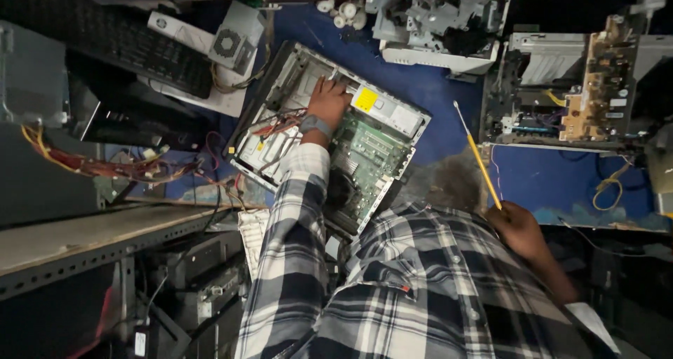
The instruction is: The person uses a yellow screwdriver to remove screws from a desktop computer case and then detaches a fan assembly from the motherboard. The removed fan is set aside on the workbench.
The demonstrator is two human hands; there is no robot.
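From the head camera, looking steeply down, the left hand (328, 101) reaches into an open desktop computer case (329, 131) that lies on its side on the blue worktop (434, 85). Its fingers are spread and pressed flat against the inside of the case near the upper edge, just beside the silver power supply with a yellow label (378, 106); the grip is open, closed on nothing, only touching the metal. A wristband (315, 125) sits on that wrist, and the plaid sleeve (294, 219) runs down across the green motherboard (364, 156). A bundle of red and orange wires (277, 124) lies in the case just left of the wrist. The right hand (517, 226) is held well apart from the case, off its right side near the worktop's front edge, its grip clamped around the lower end of a long thin yellow-handled tool (478, 156), which slants up and to the left; I cannot tell what kind of tip it has. On the worktop beyond, a stripped grey machine (442, 22) sits at the top, another opened unit with a tan circuit board (603, 85) stands to the right, and a black keyboard (119, 43) lies at upper left.
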